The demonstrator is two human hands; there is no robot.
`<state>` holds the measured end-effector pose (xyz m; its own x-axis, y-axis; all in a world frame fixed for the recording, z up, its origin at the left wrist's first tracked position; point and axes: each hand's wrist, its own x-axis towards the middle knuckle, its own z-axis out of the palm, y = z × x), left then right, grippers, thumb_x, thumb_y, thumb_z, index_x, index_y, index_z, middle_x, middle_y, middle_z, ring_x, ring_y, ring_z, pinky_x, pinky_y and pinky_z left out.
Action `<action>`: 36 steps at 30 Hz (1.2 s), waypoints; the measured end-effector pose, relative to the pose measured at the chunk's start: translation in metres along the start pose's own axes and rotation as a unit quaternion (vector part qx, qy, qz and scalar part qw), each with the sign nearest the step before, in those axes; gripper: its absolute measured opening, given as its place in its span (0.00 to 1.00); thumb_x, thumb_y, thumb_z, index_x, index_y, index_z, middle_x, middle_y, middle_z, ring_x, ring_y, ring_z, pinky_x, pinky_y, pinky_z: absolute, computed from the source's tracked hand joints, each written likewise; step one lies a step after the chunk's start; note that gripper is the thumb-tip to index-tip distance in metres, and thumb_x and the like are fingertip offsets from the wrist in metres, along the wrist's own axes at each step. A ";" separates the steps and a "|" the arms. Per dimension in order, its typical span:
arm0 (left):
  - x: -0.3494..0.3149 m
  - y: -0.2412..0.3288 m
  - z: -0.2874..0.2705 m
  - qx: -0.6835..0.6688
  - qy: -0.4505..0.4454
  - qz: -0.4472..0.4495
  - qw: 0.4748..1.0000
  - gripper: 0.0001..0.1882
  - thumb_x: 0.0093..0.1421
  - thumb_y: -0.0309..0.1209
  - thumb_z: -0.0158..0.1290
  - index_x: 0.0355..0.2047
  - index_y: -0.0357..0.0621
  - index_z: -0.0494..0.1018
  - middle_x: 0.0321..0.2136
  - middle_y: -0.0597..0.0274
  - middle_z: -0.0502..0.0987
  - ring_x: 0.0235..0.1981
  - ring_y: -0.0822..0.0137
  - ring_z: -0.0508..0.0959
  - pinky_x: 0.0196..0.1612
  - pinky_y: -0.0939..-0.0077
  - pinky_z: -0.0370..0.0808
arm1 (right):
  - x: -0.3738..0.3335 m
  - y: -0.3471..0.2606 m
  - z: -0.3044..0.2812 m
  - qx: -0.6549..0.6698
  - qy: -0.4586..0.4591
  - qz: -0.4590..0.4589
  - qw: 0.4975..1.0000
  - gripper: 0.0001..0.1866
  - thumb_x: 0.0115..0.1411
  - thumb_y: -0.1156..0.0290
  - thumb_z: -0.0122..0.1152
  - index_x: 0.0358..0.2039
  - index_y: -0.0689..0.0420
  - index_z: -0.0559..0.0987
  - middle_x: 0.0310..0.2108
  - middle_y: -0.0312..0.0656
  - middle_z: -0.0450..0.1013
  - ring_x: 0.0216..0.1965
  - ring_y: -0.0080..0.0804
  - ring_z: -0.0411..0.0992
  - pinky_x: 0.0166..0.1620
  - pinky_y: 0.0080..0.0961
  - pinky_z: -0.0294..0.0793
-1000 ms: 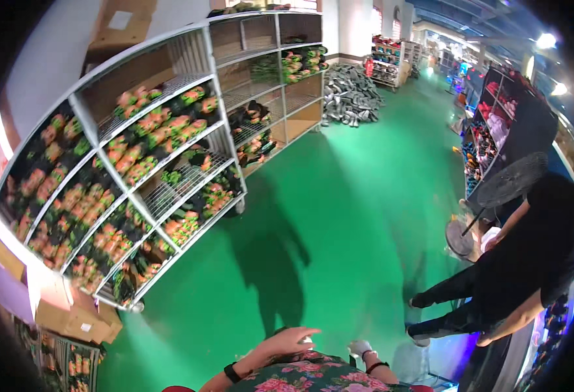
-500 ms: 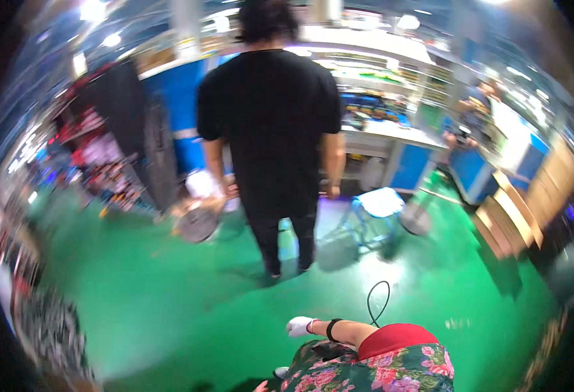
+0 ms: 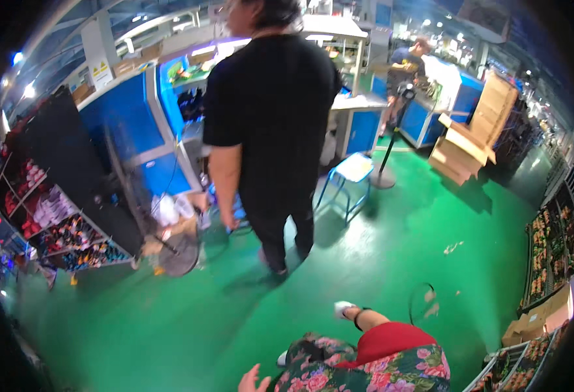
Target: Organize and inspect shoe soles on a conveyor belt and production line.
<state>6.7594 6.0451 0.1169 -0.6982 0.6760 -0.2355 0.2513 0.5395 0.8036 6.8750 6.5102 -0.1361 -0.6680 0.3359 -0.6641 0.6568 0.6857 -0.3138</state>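
My left hand [image 3: 253, 379] comes in at the lower edge, partly cut off, with bare fingers spread and nothing seen in them. My right hand [image 3: 344, 309] reaches out from a red sleeve [image 3: 395, 343], over the green floor; it looks covered in white, and its fingers cannot be made out. A black band [image 3: 360, 319] circles the forearm behind it. Floral fabric [image 3: 378, 372] covers my body. A small white thing [image 3: 282, 359] peeks out by the fabric, too little to name. Ahead stands a person in black [image 3: 271, 124], back mostly toward me, arms hanging.
A blue stool [image 3: 354, 168] stands right of the person, near a stand's round base [image 3: 383, 180]. Another round base [image 3: 177, 255] lies left, beside a loaded rack [image 3: 71, 225]. Cardboard boxes [image 3: 460, 153] and filled racks [image 3: 548, 251] line the right. Another person [image 3: 406, 65] works far back.
The view has swung right, bringing racks at the right into sight. More of my left hand shows now. My right hand sits farther right in the picture. The person ahead has turned partly leftward.
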 end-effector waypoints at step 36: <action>-0.191 -0.472 -0.692 -0.065 0.126 -0.115 0.983 0.32 0.60 0.50 0.57 0.60 0.47 0.68 0.49 0.44 0.77 0.51 0.45 0.76 0.53 0.54 0.73 | 0.155 -1.026 0.323 -0.356 -0.133 -0.348 0.857 0.18 0.53 0.60 0.53 0.36 0.58 0.84 0.36 0.51 0.80 0.35 0.50 0.79 0.40 0.45 0.78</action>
<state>6.3104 5.3139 0.1605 -0.8748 0.3892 -0.2886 -0.0082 0.5837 0.8119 6.2109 5.6496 -0.1361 -0.6459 -0.4076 -0.6455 -0.3115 0.9126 -0.2646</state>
